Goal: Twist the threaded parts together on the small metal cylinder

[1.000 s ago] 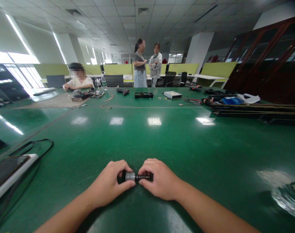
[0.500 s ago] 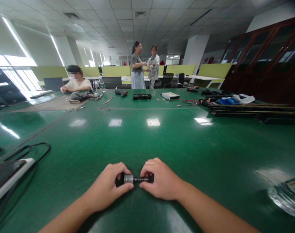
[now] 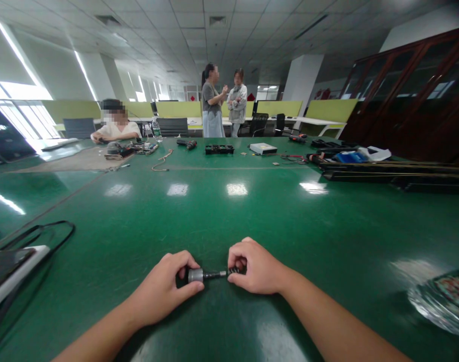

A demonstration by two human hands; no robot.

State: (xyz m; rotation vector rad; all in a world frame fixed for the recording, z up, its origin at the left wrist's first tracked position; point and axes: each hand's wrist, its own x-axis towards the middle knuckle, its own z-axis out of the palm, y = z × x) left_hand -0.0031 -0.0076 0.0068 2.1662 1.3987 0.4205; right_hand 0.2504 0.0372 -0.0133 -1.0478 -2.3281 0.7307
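Green tabletop (image 3: 229,216) before me, dark flat device (image 3: 6,264) at lower left, glass dish (image 3: 435,318) at lower right.
At bottom centre I see the left hand (image 3: 165,281) gripping a grey metal cylinder (image 3: 195,275), its dark shaft (image 3: 213,275) pointing right; just beside the tip, the right hand (image 3: 257,269) pinches a dark spring (image 3: 233,270). Tabletop stretches from both hands toward mid-frame.

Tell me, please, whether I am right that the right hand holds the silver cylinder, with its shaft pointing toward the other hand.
Not quite: the head view shows that the left hand holds the silver cylinder; its shaft does point toward the other hand, the right hand.
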